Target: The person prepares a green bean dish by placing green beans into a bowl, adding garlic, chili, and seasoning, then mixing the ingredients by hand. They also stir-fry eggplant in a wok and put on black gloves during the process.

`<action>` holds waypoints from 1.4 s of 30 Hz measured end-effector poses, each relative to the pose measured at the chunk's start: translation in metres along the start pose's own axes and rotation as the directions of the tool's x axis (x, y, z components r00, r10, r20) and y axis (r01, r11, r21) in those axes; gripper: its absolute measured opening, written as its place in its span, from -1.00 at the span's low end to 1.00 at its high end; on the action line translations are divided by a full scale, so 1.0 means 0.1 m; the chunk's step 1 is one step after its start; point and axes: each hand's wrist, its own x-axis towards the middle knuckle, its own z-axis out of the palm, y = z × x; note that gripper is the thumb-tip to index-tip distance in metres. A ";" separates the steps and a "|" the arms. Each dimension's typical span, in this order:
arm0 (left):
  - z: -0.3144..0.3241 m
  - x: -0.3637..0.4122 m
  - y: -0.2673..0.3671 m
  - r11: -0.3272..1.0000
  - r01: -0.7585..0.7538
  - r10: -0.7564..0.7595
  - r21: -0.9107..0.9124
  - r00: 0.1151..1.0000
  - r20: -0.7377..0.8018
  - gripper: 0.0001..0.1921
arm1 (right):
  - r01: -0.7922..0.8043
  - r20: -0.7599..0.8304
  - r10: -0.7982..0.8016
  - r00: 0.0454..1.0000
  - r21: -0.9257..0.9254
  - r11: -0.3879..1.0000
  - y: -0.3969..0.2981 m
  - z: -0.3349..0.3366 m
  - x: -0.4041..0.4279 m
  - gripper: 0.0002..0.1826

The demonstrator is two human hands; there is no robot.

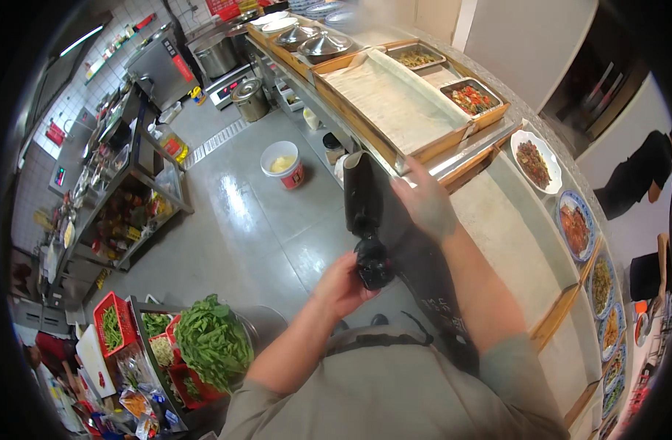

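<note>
Before my waist, my left hand (344, 283) grips a bunched end of a glossy black sleeve-like piece (363, 192). It narrows at a neck above my fingers and widens towards the counter. Beside it hangs a dark apron-like sheet (424, 264) bearing light writing. My right hand (425, 201), somewhat blurred, is over that sheet's upper edge, close to the counter's front rim. Whether its fingers hold the sheet cannot be told.
Wood-framed trays (393, 107) lined with pale cloth run along the counter, with plated dishes (535, 161) behind. A white bucket (281, 164) stands on the grey floor. Leafy greens (212, 341) are at lower left, near a metal shelf (132, 214). A person (638, 173) is at far right.
</note>
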 end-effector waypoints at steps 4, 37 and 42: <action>-0.32 0.09 -0.09 0.971 0.058 -0.040 -0.233 0.996 0.085 -0.69 | 0.331 -0.098 -0.319 0.943 0.162 0.929 1.09 0.12 -0.32 -0.43; -0.74 -0.19 0.57 0.690 -0.062 0.343 0.721 0.905 -0.251 -0.78 | 0.644 0.295 -0.574 0.764 -0.395 0.655 0.71 1.49 0.39 -0.93; -1.37 -0.27 1.21 0.988 -0.106 0.068 -0.108 0.950 -0.305 -0.95 | 0.773 0.463 -0.619 0.634 -0.359 0.523 0.44 2.12 0.65 -0.92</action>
